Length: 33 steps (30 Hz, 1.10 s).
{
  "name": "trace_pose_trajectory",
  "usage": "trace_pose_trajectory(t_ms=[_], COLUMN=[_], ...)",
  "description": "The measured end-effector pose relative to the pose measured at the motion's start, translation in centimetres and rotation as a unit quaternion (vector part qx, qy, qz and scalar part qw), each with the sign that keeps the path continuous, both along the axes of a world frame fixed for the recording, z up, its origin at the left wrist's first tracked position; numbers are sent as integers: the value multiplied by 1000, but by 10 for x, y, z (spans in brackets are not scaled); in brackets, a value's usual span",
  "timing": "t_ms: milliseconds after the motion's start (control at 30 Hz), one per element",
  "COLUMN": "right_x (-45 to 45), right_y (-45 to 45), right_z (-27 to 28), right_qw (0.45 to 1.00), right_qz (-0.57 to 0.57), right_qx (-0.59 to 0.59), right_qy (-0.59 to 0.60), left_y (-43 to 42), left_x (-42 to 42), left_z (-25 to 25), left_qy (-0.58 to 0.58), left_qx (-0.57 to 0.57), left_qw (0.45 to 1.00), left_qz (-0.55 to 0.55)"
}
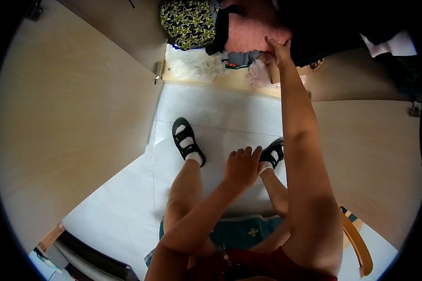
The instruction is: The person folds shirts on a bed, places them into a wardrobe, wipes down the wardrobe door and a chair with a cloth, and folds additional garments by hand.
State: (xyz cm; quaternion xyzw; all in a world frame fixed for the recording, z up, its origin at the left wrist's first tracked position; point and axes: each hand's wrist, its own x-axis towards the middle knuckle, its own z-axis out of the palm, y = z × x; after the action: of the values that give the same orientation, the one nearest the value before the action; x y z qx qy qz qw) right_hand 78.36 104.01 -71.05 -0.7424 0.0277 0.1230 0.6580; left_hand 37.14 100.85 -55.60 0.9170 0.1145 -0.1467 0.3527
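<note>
My right hand [280,51] reaches far forward into the cupboard and grips the lower edge of a pink fleecy cloth [255,28], with the thumb on top and the other fingers partly hidden under it. Left of that cloth sits a black bundle with yellow stars [188,23]. Below the pink cloth lie a grey folded garment [243,58] and crumpled pale pink plastic [260,75]. My left hand [243,168] hovers over the floor between my legs, fingers loosely bent and a little apart, holding nothing visible.
Wooden cupboard doors stand swung out at left [75,107] and right [361,154]. A white plastic bag [194,65] lies on the cupboard bottom [220,80]. Dark clothes hang at upper right. A curved wooden chair arm [358,243] is at lower right. My sandalled feet rest on the tiles.
</note>
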Motion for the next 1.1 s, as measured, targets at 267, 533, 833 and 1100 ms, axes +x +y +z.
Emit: trace_pose_trajectory(t_ms=[267, 533, 833, 1100], right_x=[-17, -142, -218, -314], right_y=[29, 11, -84, -173], right_z=[-11, -6, 90, 263], right_qw=[989, 980, 934, 948], right_qz=[87, 79, 27, 52], right_qx=[85, 98, 281, 277], right_qy=[79, 152, 221, 147], left_y=[7, 11, 30, 1], left_x=[-10, 1, 1, 14], left_z=[3, 4, -15, -12], left_qy=[24, 36, 6, 6], left_qx=[-16, -11, -144, -781], left_qw=[1000, 999, 972, 532], left_qz=[3, 1, 185, 326])
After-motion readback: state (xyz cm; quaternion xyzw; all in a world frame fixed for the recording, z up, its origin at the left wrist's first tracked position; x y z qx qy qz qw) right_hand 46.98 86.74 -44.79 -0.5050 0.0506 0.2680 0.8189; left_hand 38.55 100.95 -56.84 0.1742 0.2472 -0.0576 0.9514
